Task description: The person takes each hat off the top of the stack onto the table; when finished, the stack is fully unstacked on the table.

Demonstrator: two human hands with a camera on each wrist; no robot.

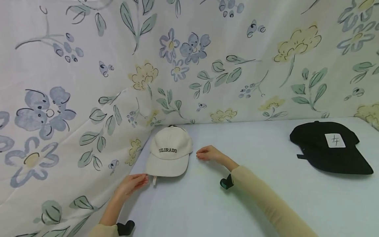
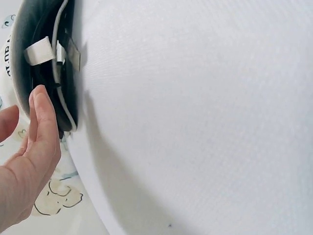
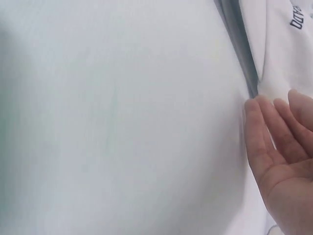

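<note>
A cream baseball cap [image 1: 170, 148] lettered COLORADO stands at the back left of the white table, brim towards me, a small strap hanging below the brim. My left hand [image 1: 131, 186] is at the brim's left corner, fingers nearly straight, fingertips right at the edge. In the left wrist view the cap's dark inside [image 2: 44, 73] and a white label [image 2: 40, 51] show beyond those fingers. To the right of the cap is my right hand [image 1: 210, 154], palm towards it, fingers relaxed and a little apart from it. Neither hand grips anything.
A black cap [image 1: 328, 148] with a white marked patch [image 1: 335, 140] lies at the right of the table [image 1: 189, 204]. Flowered cloth [image 1: 88, 82] rises along the left side and the back.
</note>
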